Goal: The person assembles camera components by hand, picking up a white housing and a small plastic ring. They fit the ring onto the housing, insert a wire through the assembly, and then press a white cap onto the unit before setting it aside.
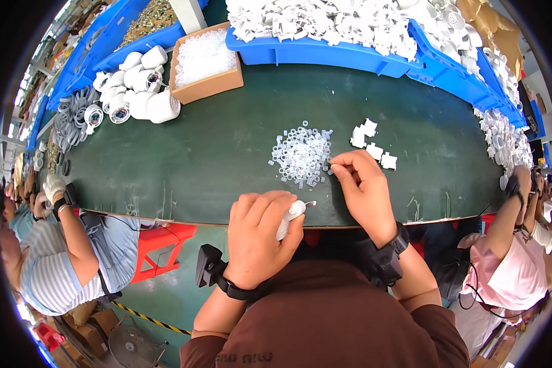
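Note:
My left hand (261,236), near the table's front edge, is closed around a small white plastic part (296,209). A thin metal-looking tip sticks out of the part to the right; the rest is hidden by my fingers. At the right edge of a pile of small translucent rings (300,152), my right hand (363,190) has thumb and index finger pinched together. Whatever sits between those fingertips is too small to make out. Just beyond my right hand lie several white plastic pieces (375,151) on the green tabletop (214,165).
Blue bins (325,56) heaped with white parts line the far side. A cardboard box (207,89) of clear pieces stands at the back left, beside white rounded housings (162,107) and grey rings (73,119). White parts (503,144) lie far right. Other people sit at both sides.

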`<state>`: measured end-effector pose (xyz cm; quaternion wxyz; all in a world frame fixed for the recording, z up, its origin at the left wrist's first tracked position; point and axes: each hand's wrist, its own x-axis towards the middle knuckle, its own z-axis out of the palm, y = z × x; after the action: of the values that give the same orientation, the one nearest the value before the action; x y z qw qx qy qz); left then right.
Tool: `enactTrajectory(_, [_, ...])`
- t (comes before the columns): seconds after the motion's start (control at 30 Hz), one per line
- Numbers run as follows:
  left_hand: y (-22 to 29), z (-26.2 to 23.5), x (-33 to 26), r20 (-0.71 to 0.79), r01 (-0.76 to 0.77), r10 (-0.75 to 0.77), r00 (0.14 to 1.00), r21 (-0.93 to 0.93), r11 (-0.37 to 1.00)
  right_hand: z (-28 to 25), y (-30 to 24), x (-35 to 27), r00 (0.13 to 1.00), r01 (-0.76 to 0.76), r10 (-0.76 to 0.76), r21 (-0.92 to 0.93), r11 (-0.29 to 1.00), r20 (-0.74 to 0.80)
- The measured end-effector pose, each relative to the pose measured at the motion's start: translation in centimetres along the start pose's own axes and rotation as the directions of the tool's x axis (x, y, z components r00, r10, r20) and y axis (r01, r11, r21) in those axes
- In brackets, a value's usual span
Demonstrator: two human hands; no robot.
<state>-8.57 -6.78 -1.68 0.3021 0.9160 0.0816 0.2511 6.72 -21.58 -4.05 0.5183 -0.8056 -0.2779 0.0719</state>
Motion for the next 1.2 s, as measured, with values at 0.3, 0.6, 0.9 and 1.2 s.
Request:
enactTrajectory(0.3, [0.0, 0.0, 0.0, -0.003, -0.014, 0.014, 1.0, 0.004, 1.0, -0.1, 0.4, -0.9, 0.985, 0.172, -0.173, -0.181, 0.968, 0.006])
enactTrajectory(0.6, [-0.2, -0.4, 0.1, 0.068, -0.026, 0.025, 0.997, 0.022, 0.999, -2.5, -2.3, -2.2, 0.912, -0.39, 0.256, 0.483, 0.784, 0.322])
enactTrajectory(0.9, [-0.2, -0.3, 0.5, 0.078, -0.024, 0.024, 0.997, 0.005, 1.0, -0.6, -3.1, -3.6, 0.904, -0.266, 0.05, 0.469, 0.842, 0.424])
enactTrajectory(1.2, [-1.0, 0.1, -0.2, 0.041, -0.039, 0.042, 0.998, -0.082, 0.996, 1.1, -3.3, -3.3, 0.9, -0.315, 0.04, 0.584, 0.748, 0.434])
